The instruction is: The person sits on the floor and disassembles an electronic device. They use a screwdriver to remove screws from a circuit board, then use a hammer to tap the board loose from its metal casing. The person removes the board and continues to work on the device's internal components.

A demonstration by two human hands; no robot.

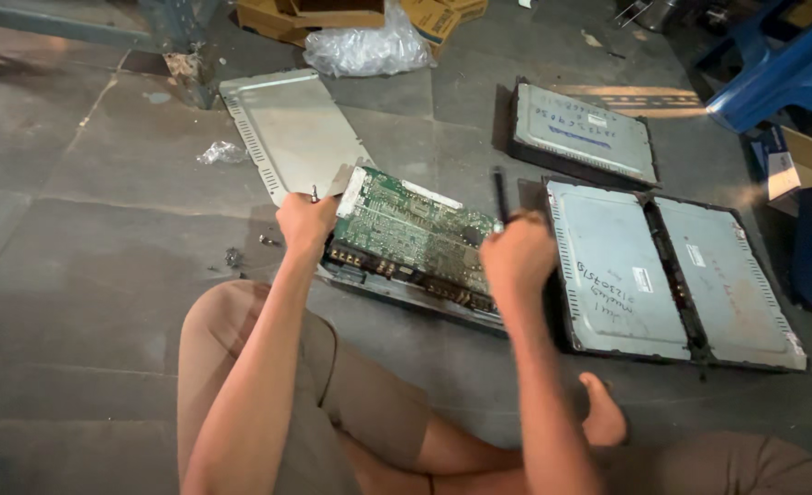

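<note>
Left hand (305,223): closed on the near left corner of the green circuit board (415,229).
Right hand (517,258): fisted around a dark tool (500,194) at the board's right edge.
Circuit board: in an opened metal chassis (406,291) on the floor (85,229).
Nearby: detached metal cover (287,128) behind; three closed units (662,275) to the right.

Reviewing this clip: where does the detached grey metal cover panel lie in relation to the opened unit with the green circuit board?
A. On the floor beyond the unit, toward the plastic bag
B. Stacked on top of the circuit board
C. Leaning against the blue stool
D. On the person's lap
A: the metal cover panel lies flat on the floor past the green circuit board, toward the clear plastic bag, while the left hand grips the unit's near corner.
</note>
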